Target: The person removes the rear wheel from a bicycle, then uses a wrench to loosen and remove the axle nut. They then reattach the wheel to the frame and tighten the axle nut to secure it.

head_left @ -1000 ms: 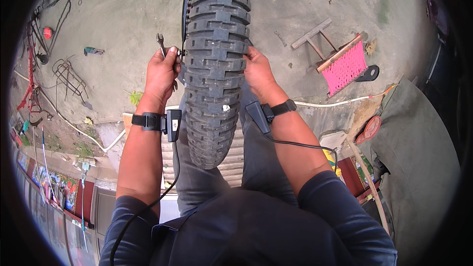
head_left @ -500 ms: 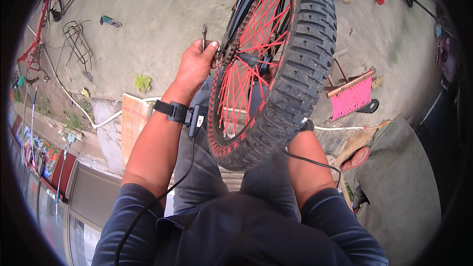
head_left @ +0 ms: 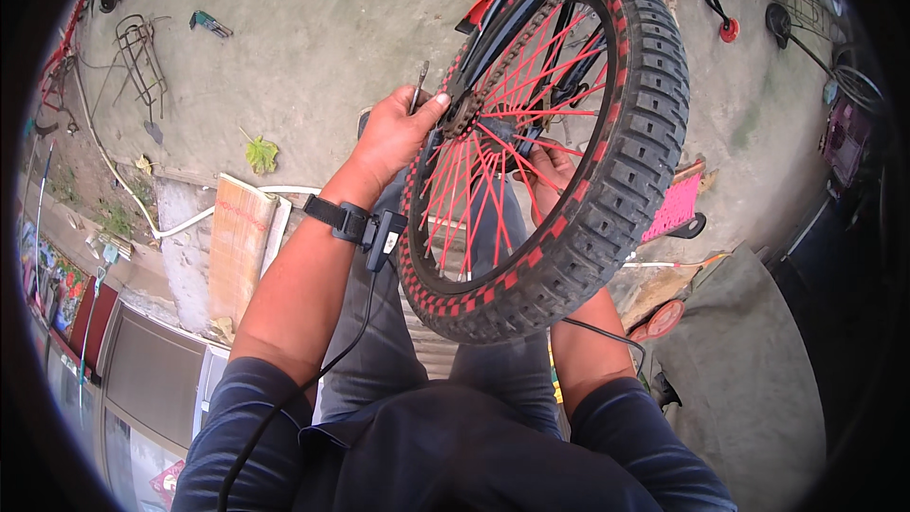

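Observation:
A bicycle wheel (head_left: 654, 147) with a knobby black tyre, red spokes and a red-and-black checked rim stands tilted above my legs. Its chain (head_left: 502, 71) runs along the dark frame to a sprocket by the hub (head_left: 498, 128). At the wheel's left side, my left hand (head_left: 393, 133) is closed around a slim metal tool (head_left: 420, 85) that looks like a wrench, with the thumb beside the axle end. Through the spokes I see my right hand (head_left: 550, 175) on the other side, fingers curled near the hub. Whatever those fingers hold is hidden.
A wooden board (head_left: 237, 237) lies left of my legs, near a yellow-green leaf (head_left: 261, 154). Farther off are a wire rack (head_left: 142, 66) and a folding hex key set (head_left: 209, 25). On the right, a pink woven seat (head_left: 675, 209) is partly behind the tyre.
The wheel has turned and shifted right, showing more of its spoked face. My left hand moved slightly right with the tool, which leans more. My right hand now shows through the spokes.

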Demonstrator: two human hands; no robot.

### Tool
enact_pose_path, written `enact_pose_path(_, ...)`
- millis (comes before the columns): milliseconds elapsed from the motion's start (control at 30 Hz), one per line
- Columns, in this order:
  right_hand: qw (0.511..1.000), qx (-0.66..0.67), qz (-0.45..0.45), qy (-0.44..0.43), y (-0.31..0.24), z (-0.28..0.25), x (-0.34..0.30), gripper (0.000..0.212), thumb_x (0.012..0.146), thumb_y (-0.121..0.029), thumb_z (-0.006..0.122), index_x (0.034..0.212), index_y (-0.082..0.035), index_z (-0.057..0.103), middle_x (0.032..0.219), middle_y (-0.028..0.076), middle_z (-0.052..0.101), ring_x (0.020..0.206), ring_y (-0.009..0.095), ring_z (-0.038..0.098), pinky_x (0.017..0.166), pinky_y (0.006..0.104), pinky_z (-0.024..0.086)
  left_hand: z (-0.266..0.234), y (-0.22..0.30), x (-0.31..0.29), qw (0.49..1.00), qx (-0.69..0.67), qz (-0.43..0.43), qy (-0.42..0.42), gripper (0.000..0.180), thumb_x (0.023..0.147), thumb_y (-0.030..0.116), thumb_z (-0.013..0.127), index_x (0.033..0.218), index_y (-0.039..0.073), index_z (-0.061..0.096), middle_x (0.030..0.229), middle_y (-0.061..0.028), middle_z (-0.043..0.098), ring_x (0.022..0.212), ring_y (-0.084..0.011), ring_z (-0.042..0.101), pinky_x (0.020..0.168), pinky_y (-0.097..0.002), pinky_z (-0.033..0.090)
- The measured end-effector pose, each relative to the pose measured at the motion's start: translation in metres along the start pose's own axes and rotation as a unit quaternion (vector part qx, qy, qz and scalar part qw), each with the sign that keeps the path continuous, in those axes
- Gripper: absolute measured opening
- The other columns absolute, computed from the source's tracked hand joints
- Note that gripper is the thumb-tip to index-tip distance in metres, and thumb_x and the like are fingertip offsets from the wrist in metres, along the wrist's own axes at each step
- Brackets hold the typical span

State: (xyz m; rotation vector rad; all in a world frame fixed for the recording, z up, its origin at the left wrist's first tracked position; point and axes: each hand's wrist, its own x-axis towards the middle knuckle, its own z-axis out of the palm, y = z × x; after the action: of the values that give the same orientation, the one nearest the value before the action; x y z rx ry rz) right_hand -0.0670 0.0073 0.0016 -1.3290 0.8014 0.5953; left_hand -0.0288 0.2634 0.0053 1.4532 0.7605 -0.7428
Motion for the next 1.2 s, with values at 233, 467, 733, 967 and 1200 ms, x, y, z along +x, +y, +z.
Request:
enact_pose_path(233, 0.999, -0.021, -0.006, 0.024, 0.001, 0.003, 0.0, 0.02, 0.102, -0.015, 0.053, 0.113, -0.001, 0.063, 0.097, 0.008, 0.07, 0.075, 0.015, 0.066, 0.062, 0.0276, 0.054, 0.0, -0.002, 0.004, 0.999, 0.039, 0.014, 0.004, 0.031, 0.096, 0.035, 0.066, 0.085, 0.006, 0.061, 0.067, 0.0034, 0.052, 0.058, -0.0066, 0.044, 0.054, -0.0253, 0.037)
enact_pose_path(467, 1.0, 0.0, -0.024, 0.013, -0.001, 0.006, 0.001, 0.021, 0.1, -0.013, 0.055, 0.115, -0.001, 0.061, 0.101, 0.008, 0.069, 0.081, 0.016, 0.066, 0.069, 0.0299, 0.054, 0.001, 0.009, -0.002, 0.999, 0.026, 0.001, 0.037, 0.035, 0.096, 0.036, 0.066, 0.084, 0.004, 0.061, 0.069, 0.0028, 0.052, 0.062, -0.0072, 0.043, 0.056, -0.0264, 0.038)
enact_pose_path(733, 0.992, 0.115, -0.007, -0.047, -0.018, 0.012, -0.016, 0.025, 0.096, -0.011, 0.059, 0.119, -0.001, 0.06, 0.108, 0.008, 0.067, 0.091, 0.017, 0.066, 0.079, 0.0323, 0.055, 0.011, 0.055, -0.011, 0.985, 0.046, 0.141, 0.092, 0.019, 0.094, 0.018, 0.068, 0.093, 0.0, 0.063, 0.073, -0.0024, 0.062, 0.065, -0.0086, 0.054, 0.061, -0.0276, 0.047)
enact_pose_path(967, 0.995, -0.04, -0.094, 0.005, -0.018, 0.02, -0.035, 0.038, 0.098, -0.019, 0.06, 0.13, 0.002, 0.052, 0.106, 0.006, 0.064, 0.091, 0.016, 0.064, 0.076, 0.0302, 0.053, 0.033, 0.123, -0.015, 0.979, 0.07, 0.188, 0.034, 0.018, 0.094, 0.014, 0.068, 0.101, -0.002, 0.065, 0.082, -0.0033, 0.067, 0.074, -0.008, 0.057, 0.069, -0.0269, 0.05)
enact_pose_path(1200, 1.0, 0.014, -0.01, 0.01, -0.066, 0.021, -0.08, 0.057, 0.101, -0.032, 0.057, 0.142, 0.003, 0.038, 0.107, 0.008, 0.06, 0.095, 0.016, 0.061, 0.075, 0.0286, 0.051, 0.05, 0.208, 0.013, 0.945, 0.208, 0.24, 0.08, 0.027, 0.091, 0.019, 0.07, 0.108, -0.002, 0.068, 0.092, -0.0124, 0.072, 0.082, -0.0166, 0.066, 0.077, -0.0308, 0.052)
